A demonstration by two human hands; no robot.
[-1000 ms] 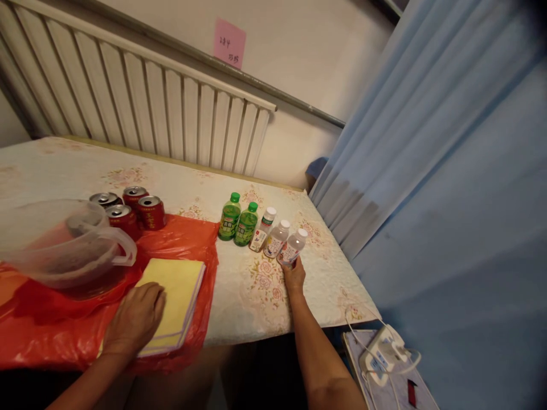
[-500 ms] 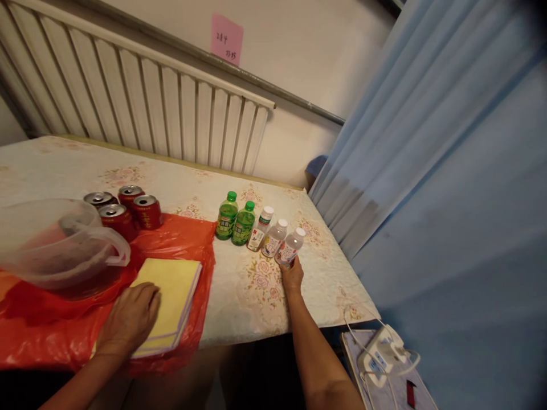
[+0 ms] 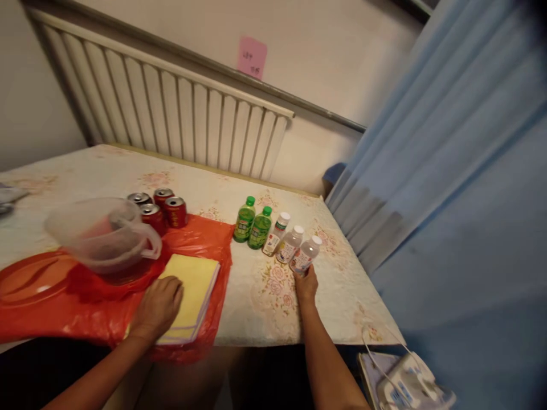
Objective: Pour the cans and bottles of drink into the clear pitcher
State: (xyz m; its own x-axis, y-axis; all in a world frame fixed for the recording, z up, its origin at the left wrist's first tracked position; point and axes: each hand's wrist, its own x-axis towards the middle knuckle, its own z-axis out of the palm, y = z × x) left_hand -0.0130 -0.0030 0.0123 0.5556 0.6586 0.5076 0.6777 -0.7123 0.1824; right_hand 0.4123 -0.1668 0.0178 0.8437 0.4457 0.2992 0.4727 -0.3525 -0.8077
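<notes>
Floral-covered surface (image 3: 252, 322) below a radiator (image 3: 192, 117): bottle handling

Right hand (image 3: 306, 282): fingers curled around the lower part of the end bottle (image 3: 302, 257), at the right end of the row. From where I stand, it looks light, smooth and firm-walled; mid-body should give the steadiest hold. Left hand (image 3: 160, 304): loosely bent, resting on the yellow stack (image 3: 197, 285); any pinch, I cannot tell. Adjacent containers: two white-capped bottles (image 3: 287, 246), two green-capped bottles (image 3: 244, 222), all capped; fill levels unclear. Farther left: translucent jug (image 3: 98, 239) on red plastic (image 3: 205, 228), contents indistinct; four cans (image 3: 175, 212) just beside.
</notes>
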